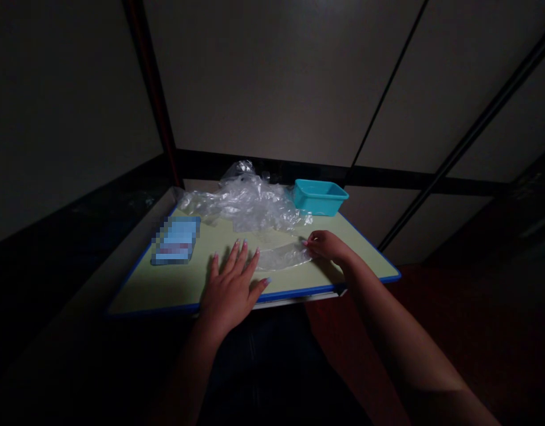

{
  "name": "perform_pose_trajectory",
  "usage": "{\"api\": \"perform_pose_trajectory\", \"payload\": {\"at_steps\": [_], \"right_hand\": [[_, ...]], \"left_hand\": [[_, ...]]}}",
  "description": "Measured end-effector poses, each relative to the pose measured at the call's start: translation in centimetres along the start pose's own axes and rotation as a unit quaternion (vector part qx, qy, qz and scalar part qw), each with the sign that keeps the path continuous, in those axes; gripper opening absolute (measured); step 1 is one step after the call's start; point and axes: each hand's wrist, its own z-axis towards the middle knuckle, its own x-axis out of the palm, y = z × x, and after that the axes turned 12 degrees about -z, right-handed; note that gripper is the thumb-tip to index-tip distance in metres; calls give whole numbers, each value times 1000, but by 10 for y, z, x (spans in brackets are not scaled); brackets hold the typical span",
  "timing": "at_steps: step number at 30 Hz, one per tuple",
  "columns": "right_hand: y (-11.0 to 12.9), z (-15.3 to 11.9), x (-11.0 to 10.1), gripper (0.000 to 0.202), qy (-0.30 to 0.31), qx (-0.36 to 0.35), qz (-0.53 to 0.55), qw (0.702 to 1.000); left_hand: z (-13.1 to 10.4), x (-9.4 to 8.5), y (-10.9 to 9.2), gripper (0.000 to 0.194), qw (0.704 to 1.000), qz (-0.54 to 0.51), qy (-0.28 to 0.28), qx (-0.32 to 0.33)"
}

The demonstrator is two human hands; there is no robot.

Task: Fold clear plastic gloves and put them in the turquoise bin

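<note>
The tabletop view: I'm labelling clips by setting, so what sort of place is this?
Perhaps a dim room at home: a small blue-edged table stands by pale panels, with a turquoise bin on it.

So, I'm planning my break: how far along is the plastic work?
Looks done: one clear strip lies spread on the table, apart from the heap. In hand: the left hand is spread at one end, the right hand pinches the other. Probably left: the crumpled plastic heap behind it. The turquoise bin's floor is hidden, so finished pieces can't be counted.
</note>
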Motion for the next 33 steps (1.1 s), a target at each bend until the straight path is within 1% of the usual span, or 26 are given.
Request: {"api": "perform_pose_trajectory", "payload": {"at_steps": [3, 6, 9, 14, 20, 23, 27, 30, 33], "right_hand": [[-5, -2, -2, 25, -7, 2, -8, 1000], [-8, -4, -4, 25, -11, 2, -16, 1000], [-10, -5, -6, 25, -13, 0, -21, 1000], [-11, -6, -8, 21, -14, -3, -19, 1000], [-11, -5, -6, 22, -18, -1, 17, 1000], [-9, -4, -7, 19, -22, 0, 47, 999], [1, -6, -10, 20, -27, -5, 121, 992], [12, -8, -14, 22, -15, -32, 174, 984], [26, -8, -16, 23, -4, -61, 204, 977]], "left_hand": [[-3, -1, 1, 53, 999, -9, -41, 3], [-8, -3, 4, 41, 995, -37, -96, 11], [-11, -6, 6, 31, 989, -72, -125, 32], [-10, -6, 7, 29, 990, -86, -107, 44], [-7, -3, 5, 30, 994, -57, -88, 11], [-7, -2, 5, 31, 995, -47, -83, 5], [-7, -1, 6, 30, 995, -43, -85, 10], [-7, 0, 7, 29, 994, -47, -93, 15], [-6, 1, 7, 28, 994, -49, -99, 18]]}}
